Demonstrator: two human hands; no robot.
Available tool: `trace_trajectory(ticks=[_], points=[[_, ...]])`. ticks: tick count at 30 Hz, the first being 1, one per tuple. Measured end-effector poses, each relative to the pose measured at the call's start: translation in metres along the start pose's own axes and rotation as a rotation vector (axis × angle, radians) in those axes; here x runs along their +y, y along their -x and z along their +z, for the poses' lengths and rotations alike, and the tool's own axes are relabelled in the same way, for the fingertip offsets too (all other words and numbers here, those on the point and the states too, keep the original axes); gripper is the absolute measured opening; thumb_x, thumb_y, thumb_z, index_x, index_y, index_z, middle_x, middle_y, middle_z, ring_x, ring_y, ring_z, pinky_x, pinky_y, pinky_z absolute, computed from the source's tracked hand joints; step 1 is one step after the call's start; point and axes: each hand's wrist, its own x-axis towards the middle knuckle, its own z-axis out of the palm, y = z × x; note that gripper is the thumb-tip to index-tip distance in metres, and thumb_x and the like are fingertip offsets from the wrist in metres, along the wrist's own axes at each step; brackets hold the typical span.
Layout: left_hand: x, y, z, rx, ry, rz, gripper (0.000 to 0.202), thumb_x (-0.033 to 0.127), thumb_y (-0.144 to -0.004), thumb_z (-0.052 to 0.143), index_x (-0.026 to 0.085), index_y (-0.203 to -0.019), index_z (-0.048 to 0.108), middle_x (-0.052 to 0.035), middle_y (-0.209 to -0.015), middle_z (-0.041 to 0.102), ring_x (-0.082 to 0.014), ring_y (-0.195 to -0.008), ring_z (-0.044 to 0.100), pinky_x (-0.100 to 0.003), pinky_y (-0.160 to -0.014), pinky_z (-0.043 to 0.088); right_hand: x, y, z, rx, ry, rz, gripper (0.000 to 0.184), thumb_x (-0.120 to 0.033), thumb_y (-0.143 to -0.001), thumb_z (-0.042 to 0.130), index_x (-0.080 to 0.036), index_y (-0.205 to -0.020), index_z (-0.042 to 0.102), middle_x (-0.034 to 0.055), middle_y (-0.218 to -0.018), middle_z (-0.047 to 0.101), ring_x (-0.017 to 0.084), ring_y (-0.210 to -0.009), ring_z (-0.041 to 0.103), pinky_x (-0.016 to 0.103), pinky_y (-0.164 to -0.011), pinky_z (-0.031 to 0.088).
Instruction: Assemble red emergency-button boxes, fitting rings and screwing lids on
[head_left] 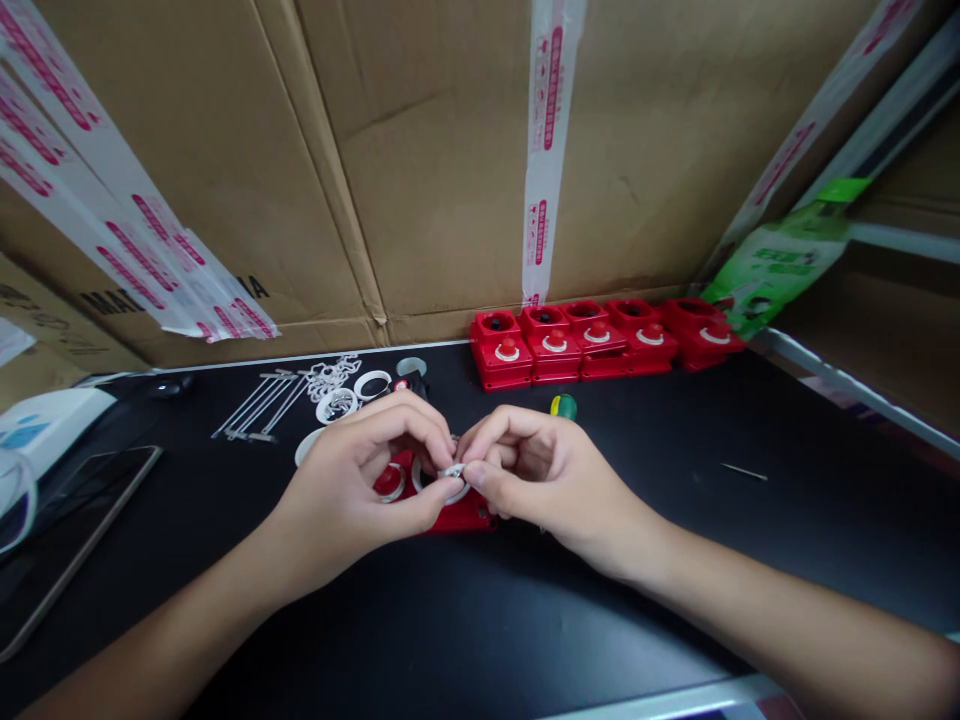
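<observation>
Pinching a small pale pc. (453, 470), L hand (367, 465) & R hand (544, 465) are holding it over red box (457, 518), prob. for control. Red units (602, 366) are sitting behind, prob. parked aside.

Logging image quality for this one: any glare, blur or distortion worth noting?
Head view: mild softness, with the small pale part between left hand and right hand too indistinct to identify; head view: a dull, diffuse sheen on the black tabletop; head view: wide-angle stretch towards the edges, the green bottle at right looking slanted.
</observation>
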Motion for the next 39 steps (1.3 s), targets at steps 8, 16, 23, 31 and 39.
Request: trace_trajectory(ticks=[8, 16, 23, 31, 39], points=[[-0.0001, -0.0034, 0.0009, -0.022, -0.07, 0.027, 0.014, 0.013, -0.091, 0.077, 0.022, -0.085, 0.069, -0.0022, -0.094, 0.069, -0.0168, -0.09, 0.067, -0.03, -0.085, 0.054, -0.0006, 0.0005, 0.001, -0.007, -0.016, 0.026, 0.046, -0.054, -0.08, 0.092, -0.017, -0.087, 0.066, -0.0013, -0.076, 0.063, 0.008, -0.056, 0.046, 0.026, -0.057, 0.037], [0.0009, -0.0007, -0.0008, -0.029, -0.098, 0.017, 0.013, 0.012, -0.094, 0.073, 0.022, -0.088, 0.068, -0.003, -0.096, 0.068, -0.0179, -0.092, 0.067, -0.032, -0.086, 0.053, -0.0024, 0.0001, 0.0017, -0.006, -0.019, 0.05, 0.045, -0.054, -0.081, 0.092, -0.018, -0.089, 0.066, -0.0042, -0.07, 0.059, 0.009, -0.057, 0.047, 0.025, -0.058, 0.037], [-0.0009, -0.0002, -0.0016, -0.027, -0.11, 0.026, 0.013, 0.014, -0.096, 0.074, 0.023, -0.089, 0.069, -0.0018, -0.097, 0.068, -0.0171, -0.093, 0.067, -0.032, -0.092, 0.052, -0.0004, -0.0006, 0.0011, 0.001, -0.022, 0.053, 0.041, -0.045, -0.077, 0.096, -0.018, -0.09, 0.067, -0.0054, -0.068, 0.057, 0.008, -0.057, 0.044, 0.024, -0.058, 0.036], [0.0022, -0.0023, -0.0026, -0.067, -0.075, 0.029, 0.011, 0.013, -0.093, 0.077, 0.023, -0.092, 0.073, -0.003, -0.098, 0.069, -0.0172, -0.091, 0.067, -0.029, -0.083, 0.054, -0.0007, 0.001, 0.0017, -0.004, -0.046, 0.044, 0.038, -0.036, -0.074, 0.098, -0.018, -0.087, 0.067, -0.0071, -0.066, 0.052, 0.008, -0.059, 0.039, 0.024, -0.059, 0.032], [0.0029, -0.0012, -0.0043, -0.061, -0.113, 0.032, 0.012, 0.013, -0.095, 0.073, 0.023, -0.089, 0.073, -0.0023, -0.095, 0.071, -0.0167, -0.087, 0.068, -0.033, -0.091, 0.052, -0.0021, 0.0004, 0.0019, -0.009, -0.052, 0.05, 0.036, -0.033, -0.074, 0.097, -0.018, -0.087, 0.067, -0.007, -0.067, 0.052, 0.009, -0.06, 0.038, 0.024, -0.06, 0.033]])
